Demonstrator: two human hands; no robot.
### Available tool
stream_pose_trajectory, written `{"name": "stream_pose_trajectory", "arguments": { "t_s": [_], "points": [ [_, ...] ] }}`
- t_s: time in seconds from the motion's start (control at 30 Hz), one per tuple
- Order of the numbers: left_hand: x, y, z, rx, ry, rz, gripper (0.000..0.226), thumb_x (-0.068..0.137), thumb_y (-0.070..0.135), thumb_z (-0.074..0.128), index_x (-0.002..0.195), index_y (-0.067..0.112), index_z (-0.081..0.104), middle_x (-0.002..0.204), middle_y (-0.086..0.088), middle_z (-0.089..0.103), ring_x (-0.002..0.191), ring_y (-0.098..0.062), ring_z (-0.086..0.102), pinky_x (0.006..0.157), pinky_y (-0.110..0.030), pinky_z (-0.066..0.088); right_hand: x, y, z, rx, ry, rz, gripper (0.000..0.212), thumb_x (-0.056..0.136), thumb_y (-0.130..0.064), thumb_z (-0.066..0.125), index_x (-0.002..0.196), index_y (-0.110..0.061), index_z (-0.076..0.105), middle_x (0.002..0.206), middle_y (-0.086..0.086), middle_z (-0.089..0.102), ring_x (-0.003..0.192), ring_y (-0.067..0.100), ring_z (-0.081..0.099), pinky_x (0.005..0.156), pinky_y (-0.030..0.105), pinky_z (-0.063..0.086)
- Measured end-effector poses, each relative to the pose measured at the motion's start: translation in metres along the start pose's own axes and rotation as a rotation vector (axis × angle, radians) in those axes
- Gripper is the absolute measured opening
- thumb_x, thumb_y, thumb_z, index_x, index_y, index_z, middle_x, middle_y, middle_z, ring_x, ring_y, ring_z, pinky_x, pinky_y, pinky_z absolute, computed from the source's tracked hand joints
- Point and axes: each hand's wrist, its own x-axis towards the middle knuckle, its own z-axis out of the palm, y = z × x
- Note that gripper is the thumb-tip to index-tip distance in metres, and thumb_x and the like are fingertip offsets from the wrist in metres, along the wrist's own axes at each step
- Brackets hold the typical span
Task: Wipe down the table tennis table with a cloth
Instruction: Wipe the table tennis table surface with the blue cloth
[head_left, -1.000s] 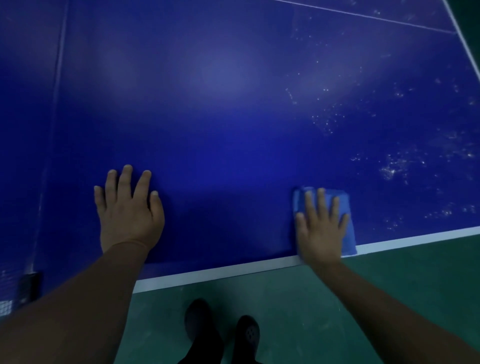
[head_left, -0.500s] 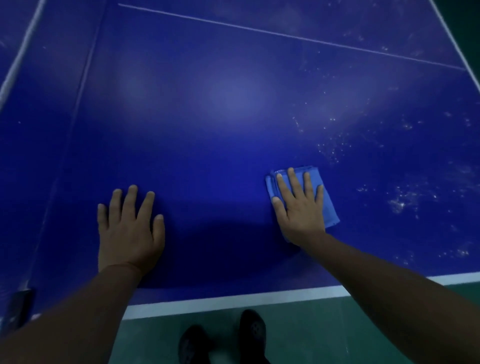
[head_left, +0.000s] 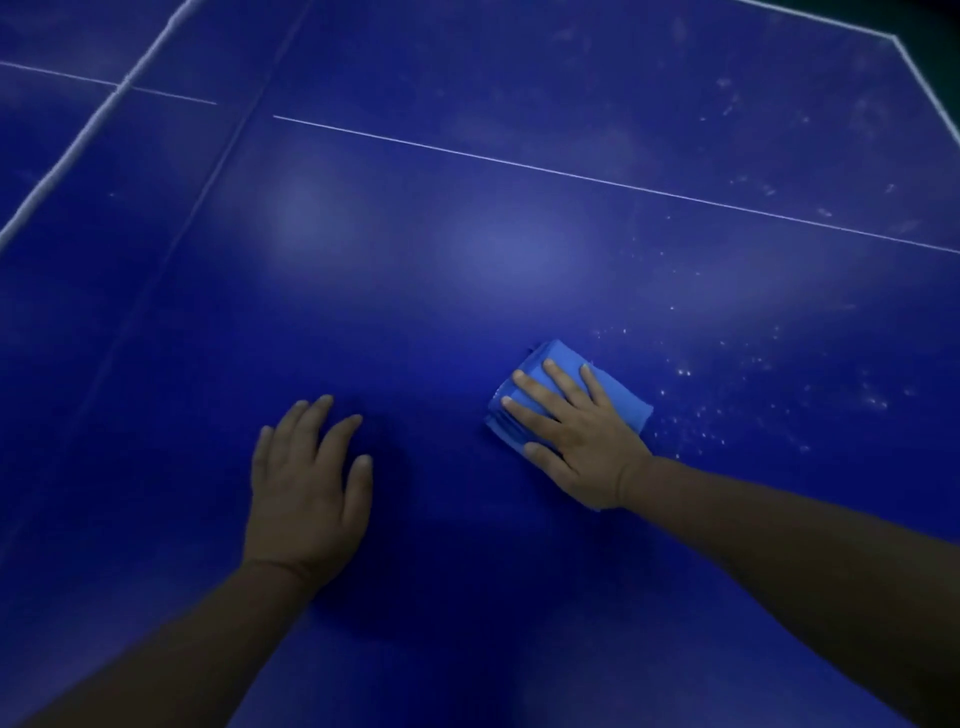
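While left hand (head_left: 306, 488) braces, right hand (head_left: 576, 431) presses cloth (head_left: 618, 400).

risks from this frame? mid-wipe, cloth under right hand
1. The right hand presses the folded cloth with flat fingers, no real grip, so it may slip or unfold mid-stroke.
2. The white specks lie to the cloth's right; a stroke straight away from the person would likely miss them.
3. The left hand rests flat on the table and may smudge it.
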Motion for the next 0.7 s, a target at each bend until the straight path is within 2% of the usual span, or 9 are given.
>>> {"name": "stream_pose_trajectory", "arguments": {
  "t_s": [0.13, 0.27, 0.33, 0.47, 0.53, 0.6, 0.63, 0.7],
  "points": [
    [0.057, 0.047, 0.036, 0.030, -0.013, 0.012, 0.065, 0.096, 0.049, 0.022, 0.142, 0.012, 0.050, 0.158, -0.010, 0.034, 0.149, -0.030, 0.021, 0.121, -0.054, 0.010, 0.042, 0.048, -0.012, -0.018, 0.000, -0.074, 0.057, 0.103, -0.058, 0.014, 0.157, -0.040, 0.009, 0.164, -0.014, -0.005, 0.152, 0.022, -0.014, 0.121, 0.053, -0.010],
    [0.098, 0.075, 0.060, 0.077, -0.052, -0.036, 0.073, 0.093, 0.054, 0.013, 0.152, 0.018, 0.037, 0.164, -0.004, 0.020, 0.153, -0.023, 0.005, 0.122, -0.050, 0.000, 0.091, 0.102, -0.028, -0.036, 0.020, -0.055, 0.061, 0.099, -0.059, 0.010, 0.156, -0.037, 0.014, 0.165, -0.011, 0.005, 0.154, 0.026, -0.001, 0.122, 0.053, -0.005],
    [0.105, 0.078, 0.067, 0.138, -0.058, -0.043, 0.071, 0.094, 0.053, 0.013, 0.153, 0.019, 0.033, 0.165, -0.003, 0.016, 0.153, -0.022, 0.000, 0.122, -0.050, -0.004, 0.115, 0.131, -0.034, -0.040, 0.021, -0.001, 0.064, 0.097, -0.059, 0.010, 0.156, -0.037, 0.014, 0.166, -0.009, 0.010, 0.154, 0.026, 0.003, 0.122, 0.054, -0.001],
    [0.104, 0.077, 0.073, 0.179, -0.047, -0.075, 0.067, 0.096, 0.050, 0.020, 0.152, 0.018, 0.037, 0.164, -0.005, 0.019, 0.153, -0.023, 0.002, 0.122, -0.052, -0.002, 0.159, 0.181, -0.044, 0.008, 0.042, 0.169, 0.057, 0.103, -0.054, 0.018, 0.157, -0.039, 0.011, 0.166, -0.011, 0.005, 0.154, 0.024, -0.002, 0.121, 0.053, -0.004],
    [0.107, 0.079, 0.074, 0.169, -0.060, -0.087, 0.068, 0.095, 0.049, 0.019, 0.152, 0.018, 0.038, 0.163, -0.005, 0.022, 0.153, -0.023, 0.005, 0.122, -0.052, 0.000, 0.176, 0.189, -0.048, 0.046, 0.053, 0.288, 0.056, 0.104, -0.053, 0.020, 0.157, -0.040, 0.007, 0.167, -0.011, 0.001, 0.153, 0.023, -0.005, 0.121, 0.053, -0.005],
    [0.110, 0.080, 0.074, 0.163, -0.069, -0.089, 0.067, 0.094, 0.048, 0.021, 0.150, 0.016, 0.041, 0.162, -0.006, 0.026, 0.152, -0.025, 0.011, 0.122, -0.053, 0.003, 0.178, 0.174, -0.047, 0.037, 0.067, 0.332, 0.056, 0.104, -0.053, 0.018, 0.157, -0.039, 0.007, 0.167, -0.010, 0.001, 0.153, 0.026, -0.006, 0.121, 0.056, -0.005],
    [0.110, 0.079, 0.074, 0.162, -0.062, -0.089, 0.067, 0.094, 0.047, 0.023, 0.149, 0.015, 0.043, 0.161, -0.007, 0.028, 0.151, -0.026, 0.014, 0.122, -0.054, 0.004, 0.172, 0.161, -0.042, 0.012, 0.091, 0.278, 0.057, 0.103, -0.053, 0.016, 0.157, -0.038, 0.009, 0.167, -0.008, 0.004, 0.153, 0.028, -0.003, 0.120, 0.057, -0.003],
    [0.111, 0.079, 0.075, 0.171, -0.060, -0.083, 0.065, 0.093, 0.046, 0.026, 0.147, 0.015, 0.046, 0.159, -0.008, 0.031, 0.151, -0.027, 0.017, 0.121, -0.054, 0.006, 0.149, 0.136, -0.032, -0.006, 0.118, 0.024, 0.058, 0.101, -0.055, 0.016, 0.157, -0.037, 0.015, 0.166, -0.005, 0.012, 0.153, 0.031, 0.005, 0.120, 0.059, 0.001]
  ]
}}
